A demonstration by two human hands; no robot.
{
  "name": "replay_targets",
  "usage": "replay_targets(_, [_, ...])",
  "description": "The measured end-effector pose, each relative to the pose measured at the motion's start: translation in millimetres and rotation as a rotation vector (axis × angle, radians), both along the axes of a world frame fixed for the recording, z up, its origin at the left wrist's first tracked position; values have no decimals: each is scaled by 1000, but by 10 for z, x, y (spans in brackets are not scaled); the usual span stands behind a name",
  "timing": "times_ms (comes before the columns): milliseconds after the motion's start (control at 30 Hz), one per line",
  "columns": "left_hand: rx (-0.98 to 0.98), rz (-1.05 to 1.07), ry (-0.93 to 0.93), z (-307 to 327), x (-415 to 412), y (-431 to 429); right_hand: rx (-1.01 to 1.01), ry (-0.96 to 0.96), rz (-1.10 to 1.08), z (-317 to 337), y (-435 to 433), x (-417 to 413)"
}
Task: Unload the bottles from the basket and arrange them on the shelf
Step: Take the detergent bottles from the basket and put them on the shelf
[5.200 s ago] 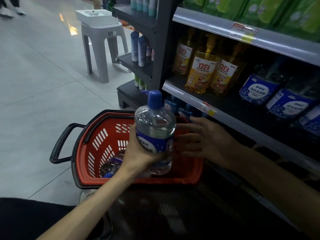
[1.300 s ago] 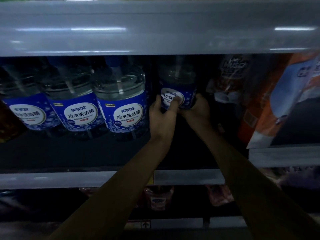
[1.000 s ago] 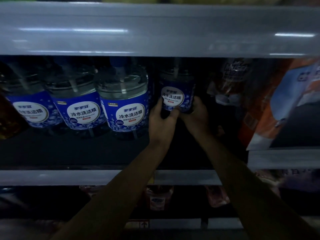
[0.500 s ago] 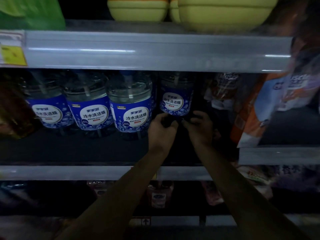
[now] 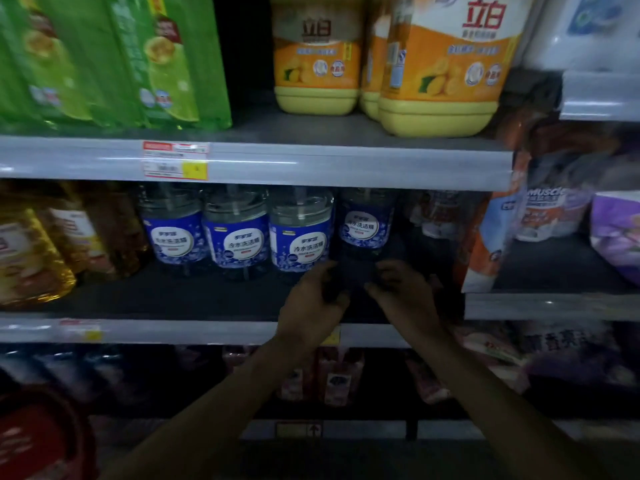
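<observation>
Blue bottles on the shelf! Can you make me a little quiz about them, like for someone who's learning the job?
1. How many blue-label bottles stand on the middle shelf?
2. True or false: the yellow jugs stand on the shelf below them.
3. Which bottle shows just above the gap between the left hand and the right hand? A) the leftmost bottle, B) the second from the left, C) the rightmost bottle.
Key: 1. four; 2. false, the yellow jugs stand on the shelf above; 3. C.
</observation>
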State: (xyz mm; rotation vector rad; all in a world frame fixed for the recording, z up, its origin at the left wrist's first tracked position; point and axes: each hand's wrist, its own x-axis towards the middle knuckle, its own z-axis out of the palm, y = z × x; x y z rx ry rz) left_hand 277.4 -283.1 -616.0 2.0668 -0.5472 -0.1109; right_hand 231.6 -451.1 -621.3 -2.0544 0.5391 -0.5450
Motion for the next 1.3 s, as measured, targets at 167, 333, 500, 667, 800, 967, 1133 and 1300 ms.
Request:
replay_targets(167, [76, -59, -86, 138, -299, 622, -56, 106, 130, 362, 508, -390])
replay_targets(333, [149, -69, -178, 318, -523, 1264, -141, 49, 255, 496, 1128, -665])
replay_targets(500, [296, 32, -265, 392, -681, 2029, -298, 48, 444, 513, 1700, -839])
replay_targets(667, [485, 104, -300, 458, -1001, 3041, -364, 39, 620, 440, 2277, -878])
replay_targets(800, [639, 194, -298, 481, -1314, 3805, -509, 5, 747, 364, 2789, -831])
replay_targets(967, [844, 228, -300, 235, -1547, 4605, -648, 146, 960, 201, 3378, -831])
replay_targets(1133, [973, 347, -197, -290, -1794, 5233, -719, 246, 1143, -166, 3829, -882])
replay_targets(1300, [936, 489, 29, -815, -1965, 5710, -826, 311, 1271, -454, 4381, -866])
